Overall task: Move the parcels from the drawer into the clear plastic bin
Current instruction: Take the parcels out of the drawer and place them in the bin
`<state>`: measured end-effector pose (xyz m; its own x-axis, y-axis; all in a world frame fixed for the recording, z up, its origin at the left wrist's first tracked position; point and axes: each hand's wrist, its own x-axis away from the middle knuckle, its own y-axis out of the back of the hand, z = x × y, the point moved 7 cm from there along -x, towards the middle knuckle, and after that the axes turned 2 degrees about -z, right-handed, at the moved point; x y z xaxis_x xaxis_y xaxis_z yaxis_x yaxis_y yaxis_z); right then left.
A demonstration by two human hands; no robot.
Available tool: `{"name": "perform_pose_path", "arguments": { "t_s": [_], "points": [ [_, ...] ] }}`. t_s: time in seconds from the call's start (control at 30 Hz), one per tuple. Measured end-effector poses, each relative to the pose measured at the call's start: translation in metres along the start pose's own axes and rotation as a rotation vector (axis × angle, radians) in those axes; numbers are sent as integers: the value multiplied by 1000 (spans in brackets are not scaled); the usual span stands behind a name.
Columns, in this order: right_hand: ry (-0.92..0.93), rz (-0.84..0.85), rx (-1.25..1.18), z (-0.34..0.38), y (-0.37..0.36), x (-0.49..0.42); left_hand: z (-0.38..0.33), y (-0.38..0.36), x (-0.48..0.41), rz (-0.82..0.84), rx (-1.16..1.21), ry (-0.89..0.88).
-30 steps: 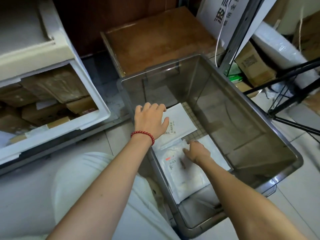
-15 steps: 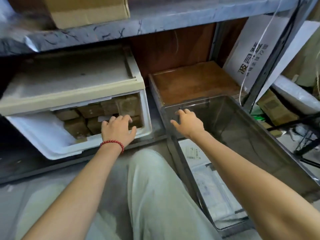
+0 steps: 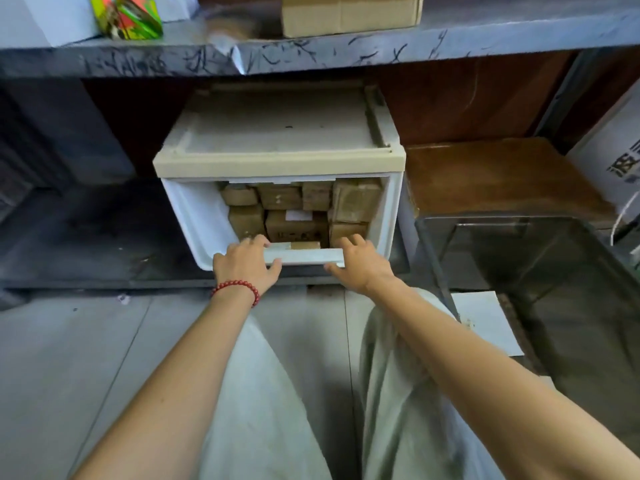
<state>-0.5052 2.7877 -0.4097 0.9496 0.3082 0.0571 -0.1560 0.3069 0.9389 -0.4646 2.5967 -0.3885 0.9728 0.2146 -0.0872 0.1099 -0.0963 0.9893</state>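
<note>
A white plastic drawer [image 3: 204,220] stands pulled out of its cream cabinet [image 3: 277,161] under a shelf. It is packed with several brown cardboard parcels [image 3: 280,197]. My left hand [image 3: 247,265], with a red bead bracelet, grips the drawer's front rim, fingers over it and thumb below. My right hand [image 3: 360,268] grips the same rim further right. The clear plastic bin [image 3: 433,258] sits on the floor at the right, with a flat white parcel [image 3: 485,320] lying inside it.
A dark scratched shelf board [image 3: 311,53] runs above, carrying a cardboard box [image 3: 349,12] and a colourful package [image 3: 128,15]. A brown wooden block [image 3: 498,174] stands behind the bin. My knees in pale trousers [image 3: 391,375] fill the foreground over grey floor tiles.
Both hands left the parcels in the bin and moved left to the drawer. The right hand went from the bin's corner to the drawer's front rim. The view swung left.
</note>
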Motion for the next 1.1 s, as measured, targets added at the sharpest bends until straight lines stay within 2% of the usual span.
{"name": "perform_pose_path", "arguments": {
  "t_s": [0.13,0.47,0.67,0.8,1.0,1.1],
  "points": [
    [14,-22,-8,-2,-9,-19,8,-15,-14,34,16,-1],
    [0,84,57,1,-61,-85,30,-61,-70,82,69,94],
    [-58,138,-21,-5,-94,-125,31,-109,-109,228,87,96],
    [-158,186,-107,-19,-109,-140,37,-128,-131,216,25,116],
    [-171,219,-26,-26,-120,-155,61,-149,-148,270,-69,163],
    [-222,269,-5,-31,-128,-159,65,-150,-153,238,-76,164]
  ]
}}
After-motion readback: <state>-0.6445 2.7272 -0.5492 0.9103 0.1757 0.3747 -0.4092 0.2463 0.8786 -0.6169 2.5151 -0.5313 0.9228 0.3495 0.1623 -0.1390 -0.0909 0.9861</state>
